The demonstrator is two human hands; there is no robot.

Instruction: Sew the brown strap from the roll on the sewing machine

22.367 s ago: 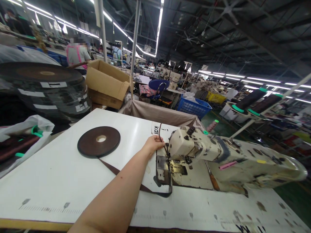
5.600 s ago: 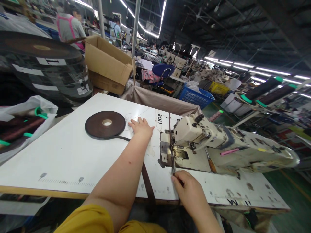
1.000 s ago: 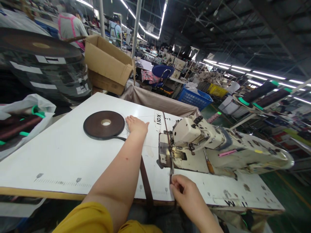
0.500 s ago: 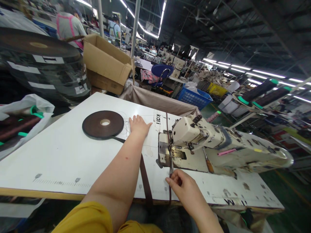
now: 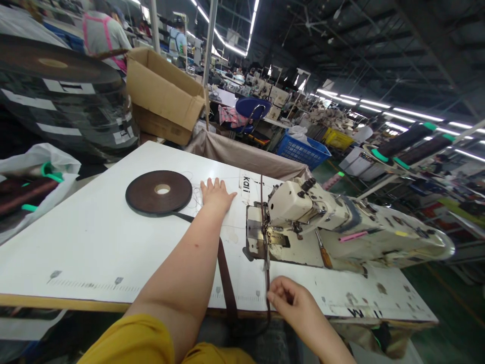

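The left hand (image 5: pixel 216 196) lies palm down with its fingers spread, holding nothing, on the white table (image 5: pixel 94 237) between the roll and the machine. The right hand (image 5: pixel 290 296), near the table's near edge, is curled, its thumb and fingertips meeting at the brown strip (image 5: pixel 268 285) in what looks like a light pinch. From there the strip runs far, past the head of the sewing machine (image 5: pixel 288 205), to the far edge. Another length of it comes off the roll (image 5: pixel 147 194), lying flat at left, and drops over the near edge. Loose thread (image 5: pixel 196 194) lies between roll and left hand. A screwdriver (image 5: pixel 325 255) lies against the machine's base; farther off are a cardboard box (image 5: pixel 162 96) and a blue basket (image 5: pixel 303 151).

The strip could twist or veer off line if the right pinch slackens; the slack below the edge could snag or pull it askew. The loose thread might catch on the left fingers or the strip.

The left forearm covers part of the strip near the roll. The hanging loop is lost in shadow, and the needle area is too small to read. The strip's far end is out of sight.
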